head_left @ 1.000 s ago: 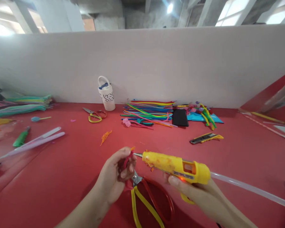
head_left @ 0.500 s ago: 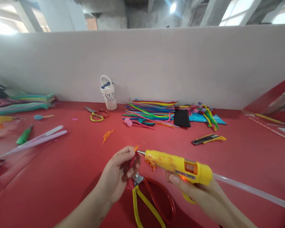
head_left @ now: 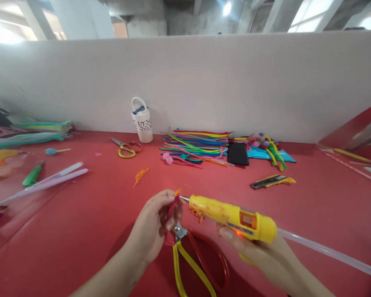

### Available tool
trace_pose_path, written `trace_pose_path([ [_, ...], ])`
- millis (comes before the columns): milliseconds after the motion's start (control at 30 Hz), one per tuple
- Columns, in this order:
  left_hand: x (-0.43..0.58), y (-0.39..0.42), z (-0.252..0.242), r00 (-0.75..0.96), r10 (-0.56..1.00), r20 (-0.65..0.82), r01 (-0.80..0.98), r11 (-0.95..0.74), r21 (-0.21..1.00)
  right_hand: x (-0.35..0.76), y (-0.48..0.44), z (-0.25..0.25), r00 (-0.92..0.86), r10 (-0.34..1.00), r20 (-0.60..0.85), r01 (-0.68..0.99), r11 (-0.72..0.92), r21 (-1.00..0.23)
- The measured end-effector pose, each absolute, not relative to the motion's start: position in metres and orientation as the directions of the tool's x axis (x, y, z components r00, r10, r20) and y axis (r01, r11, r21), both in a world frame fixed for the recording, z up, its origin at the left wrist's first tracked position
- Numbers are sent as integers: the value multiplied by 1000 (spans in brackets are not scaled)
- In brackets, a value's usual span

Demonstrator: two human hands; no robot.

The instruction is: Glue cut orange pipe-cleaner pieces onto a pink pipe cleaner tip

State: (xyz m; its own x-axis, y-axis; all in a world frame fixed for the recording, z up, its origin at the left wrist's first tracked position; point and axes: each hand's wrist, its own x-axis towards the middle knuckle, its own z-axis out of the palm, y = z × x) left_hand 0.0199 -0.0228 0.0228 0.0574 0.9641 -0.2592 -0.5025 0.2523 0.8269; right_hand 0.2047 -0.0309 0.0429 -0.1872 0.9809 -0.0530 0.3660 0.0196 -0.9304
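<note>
My left hand (head_left: pixel 156 222) pinches a dark pink pipe cleaner (head_left: pixel 172 207) with a small orange tip (head_left: pixel 177 192) at its top. In my right hand (head_left: pixel 250 247) is a yellow hot glue gun (head_left: pixel 231 214), its red light lit and a long clear glue stick (head_left: pixel 327 251) coming out of its back. The metal nozzle points left, at or very close to the pink piece just below the orange tip; whether they touch I cannot tell. Under my hands lie scissors (head_left: pixel 194 264) with one yellow and one red handle. Orange fuzzy bits (head_left: pixel 197 214) show behind the gun.
Colourful pipe cleaners (head_left: pixel 198 144) lie along the white partition, beside a black phone (head_left: pixel 238 154) and a blue packet (head_left: pixel 286 156). A utility knife (head_left: pixel 272 181) is at right. Further left are a white tumbler (head_left: pixel 142 126), small scissors (head_left: pixel 125 148), orange scraps (head_left: pixel 140 176) and a green-handled tool (head_left: pixel 33 175).
The pink pipe cleaner has turned slightly in my left fingers and more of it shows. Both hands and the glue gun stay almost in place.
</note>
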Motion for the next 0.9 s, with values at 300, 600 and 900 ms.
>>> trace_pose_path([
  [300, 21, -24, 22, 6, 970, -244, -422, 224, 879, 206, -31, 40, -167, 986, 15, 383, 79, -921],
  [600, 22, -23, 23, 5, 969, -246, -408, 226, 885, 202, -31, 45, -186, 983, -1, 355, 66, -933],
  [900, 22, -24, 23, 3, 972, -233, -421, 212, 882, 205, -28, 41, -248, 969, 4, 373, 99, -923],
])
